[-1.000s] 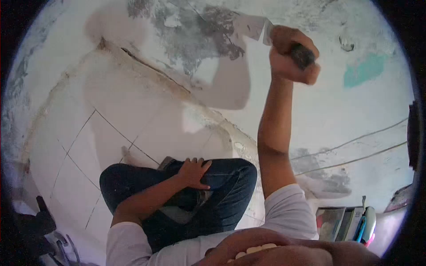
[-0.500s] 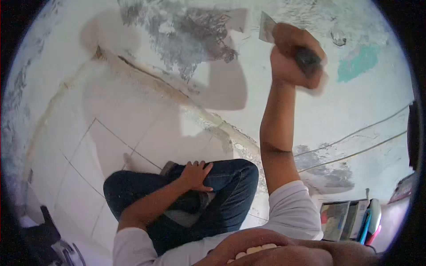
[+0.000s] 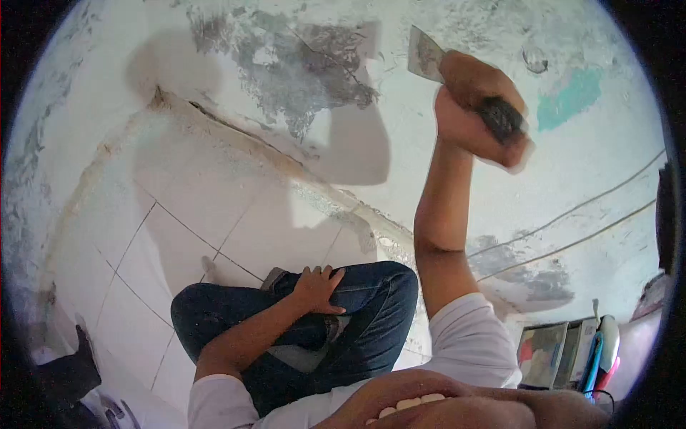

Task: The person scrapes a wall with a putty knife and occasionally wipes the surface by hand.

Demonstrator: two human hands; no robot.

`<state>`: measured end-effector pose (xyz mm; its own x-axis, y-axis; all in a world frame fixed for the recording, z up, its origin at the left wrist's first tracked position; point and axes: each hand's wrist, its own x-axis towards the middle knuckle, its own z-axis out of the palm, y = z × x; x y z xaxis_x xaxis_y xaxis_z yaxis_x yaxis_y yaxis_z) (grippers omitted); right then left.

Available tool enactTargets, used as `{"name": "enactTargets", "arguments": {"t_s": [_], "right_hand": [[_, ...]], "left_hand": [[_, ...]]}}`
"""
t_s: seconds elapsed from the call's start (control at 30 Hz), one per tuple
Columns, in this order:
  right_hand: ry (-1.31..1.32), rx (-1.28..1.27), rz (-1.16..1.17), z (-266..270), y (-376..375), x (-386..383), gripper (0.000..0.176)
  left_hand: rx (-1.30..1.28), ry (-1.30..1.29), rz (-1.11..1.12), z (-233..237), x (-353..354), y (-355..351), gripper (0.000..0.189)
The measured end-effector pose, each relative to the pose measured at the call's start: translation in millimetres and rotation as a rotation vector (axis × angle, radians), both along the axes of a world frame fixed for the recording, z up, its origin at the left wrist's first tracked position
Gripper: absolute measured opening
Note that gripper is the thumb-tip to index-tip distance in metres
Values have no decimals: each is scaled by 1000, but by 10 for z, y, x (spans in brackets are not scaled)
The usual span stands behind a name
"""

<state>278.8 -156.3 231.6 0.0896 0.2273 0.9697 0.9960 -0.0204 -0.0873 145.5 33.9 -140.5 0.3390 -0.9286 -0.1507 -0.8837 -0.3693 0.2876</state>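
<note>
My right hand (image 3: 477,107) is raised in front of the wall, fingers wrapped round the black handle of a putty knife (image 3: 426,56). Its flat metal blade points up and to the left, close over the pale wall surface. My left hand (image 3: 318,289) lies with fingers spread on my jeans (image 3: 371,300), over my crossed legs, and holds nothing. Left of the blade, the wall carries a large grey patch (image 3: 307,71) of worn, flaking surface.
A turquoise patch (image 3: 569,99) and a small hole (image 3: 534,60) mark the wall. Two cables (image 3: 572,247) run along it. Books and folders (image 3: 564,350) stand at lower right. White floor tiles (image 3: 193,229) meet the wall at a crumbling edge. Something dark (image 3: 68,375) sits lower left.
My right hand with the putty knife has come slightly lower, and more of the blade shows. My left hand still rests on my leg. The view has shifted a little.
</note>
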Motion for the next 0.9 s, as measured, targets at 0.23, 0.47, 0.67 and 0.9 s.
{"name": "enactTargets", "arguments": {"t_s": [0.23,0.47,0.67,0.9], "right_hand": [[6,290,-22,-22,172,107,60],[54,45,340,78,-51,160,65],[429,174,-185,-620,105,153,65],[890,-122,-437,-3064,330,-615,55]], "left_hand": [[11,26,4,-36,87,34,108],[-44,30,33,-12,59,-49,110],[-14,31,31,-14,-14,14,105],[8,101,-12,47,25,-17,112]]}}
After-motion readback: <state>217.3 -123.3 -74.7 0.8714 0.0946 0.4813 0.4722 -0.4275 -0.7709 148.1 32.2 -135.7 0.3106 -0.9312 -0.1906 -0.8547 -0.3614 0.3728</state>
